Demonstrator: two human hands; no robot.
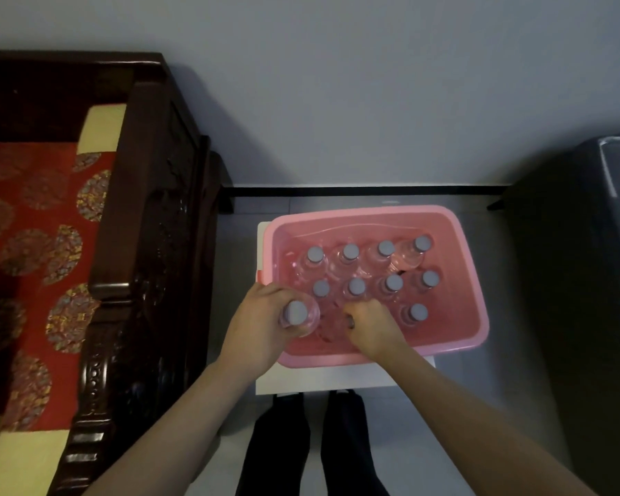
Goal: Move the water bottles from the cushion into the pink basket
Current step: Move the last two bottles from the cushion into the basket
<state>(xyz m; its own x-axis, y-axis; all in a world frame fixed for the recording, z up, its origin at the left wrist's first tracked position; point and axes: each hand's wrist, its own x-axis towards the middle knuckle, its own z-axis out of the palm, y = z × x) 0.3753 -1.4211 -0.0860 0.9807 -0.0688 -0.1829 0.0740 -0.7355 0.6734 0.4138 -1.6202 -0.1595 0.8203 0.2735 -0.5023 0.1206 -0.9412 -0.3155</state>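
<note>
The pink basket (462,238) sits on a white board (337,379) on the grey tiled floor, close to the wall, and everything else places itself around it. Inside stand 9 clear water bottles (355,288) with grey caps, upright in rows: 4 along the far side, 4 in the middle, 1 nearer the front right.

The left hand (262,327) is over the basket's near left corner, fingers wrapped tight around the shoulder of another bottle (298,313), cap up. The right hand (369,327) is down inside the basket's front row with its fingers curled closed; a clear bottle seems to be under it, but I cannot tell whether it grips it.

These look like thin, smooth plastic bottles, apparently full, so fairly heavy for their size, slightly squeezable and a bit slippery. Taking hold around the shoulder just below the cap, as the left hand does, seems the safest.

Left of the basket is a dark carved wooden seat (151,245) with a red patterned cushion (33,227); no bottles show on the visible part of it. Right of the basket stands a dark cabinet (569,281). The room is dim.
</note>
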